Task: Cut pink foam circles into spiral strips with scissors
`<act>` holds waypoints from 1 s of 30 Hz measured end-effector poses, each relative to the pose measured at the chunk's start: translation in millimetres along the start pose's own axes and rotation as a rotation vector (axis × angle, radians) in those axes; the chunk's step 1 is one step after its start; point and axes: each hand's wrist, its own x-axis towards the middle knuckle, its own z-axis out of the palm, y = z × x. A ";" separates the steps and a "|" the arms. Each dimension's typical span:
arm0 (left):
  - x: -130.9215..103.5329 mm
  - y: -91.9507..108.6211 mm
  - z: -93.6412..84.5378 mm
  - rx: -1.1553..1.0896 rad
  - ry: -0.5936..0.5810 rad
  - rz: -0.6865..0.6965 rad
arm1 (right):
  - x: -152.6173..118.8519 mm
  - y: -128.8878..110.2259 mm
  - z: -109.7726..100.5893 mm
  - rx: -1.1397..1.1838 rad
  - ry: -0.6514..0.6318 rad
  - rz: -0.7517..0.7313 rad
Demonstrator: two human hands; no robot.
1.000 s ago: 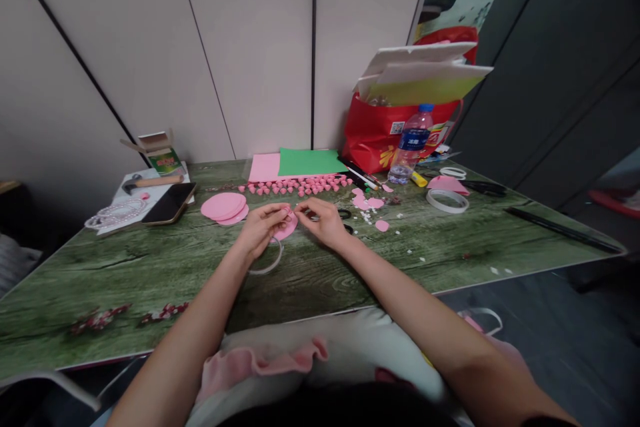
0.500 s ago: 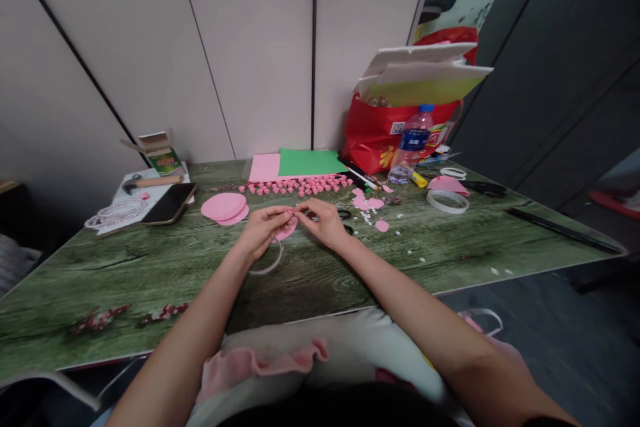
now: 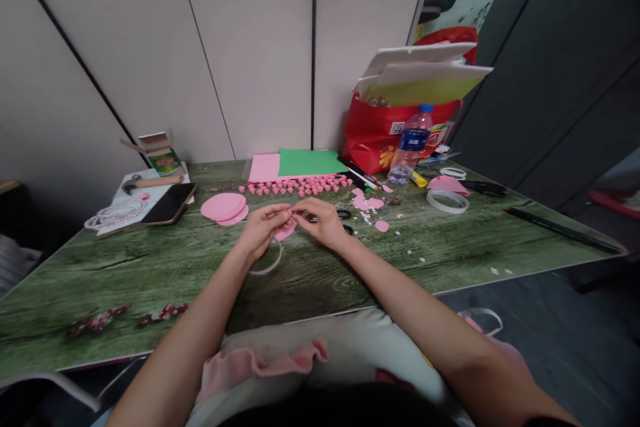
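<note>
My left hand [image 3: 261,227] is closed in a pinch on a small pink paper piece [image 3: 287,213], which looks partly rolled. Against its right side, the fingertips of my right hand [image 3: 323,220] are pinched together on the same piece. Just under the fingers shows a pink paper round [image 3: 285,233], partly hidden; whether it is joined to the piece I cannot tell. Below my left hand lies a roll of white tape [image 3: 273,267], half covered. Black-handled scissors [image 3: 345,215] rest beside my right hand, their blades hidden by it.
Pink paper discs [image 3: 224,207] are stacked to the left. Several small pink rosebud-like pieces [image 3: 300,185] line the back, before green paper [image 3: 310,162]. A bottle [image 3: 413,147] and red bag [image 3: 370,127] stand back right. A phone [image 3: 170,203] and hammer [image 3: 155,181] lie left.
The fingers of both hands have shifted very slightly around the small pink piece, which sits a touch further left. Everything else on the table is where it was.
</note>
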 end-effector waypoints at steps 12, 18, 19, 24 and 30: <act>-1.5 -2.3 -0.2 0.044 0.007 -0.057 | -1.5 1.7 1.2 -0.077 -0.048 -0.007; 0.9 -6.5 -1.9 0.133 0.062 -0.033 | -2.6 4.4 2.7 -0.108 -0.060 0.002; 0.9 -6.6 -1.9 0.149 0.067 -0.032 | -2.7 4.5 2.7 -0.110 -0.060 0.001; -0.3 -4.8 -1.0 0.220 0.113 -0.013 | -2.5 3.0 2.6 -0.106 -0.053 0.004; 0.5 -6.2 -1.4 0.215 0.114 0.030 | -1.5 2.4 3.8 -0.037 -0.049 0.016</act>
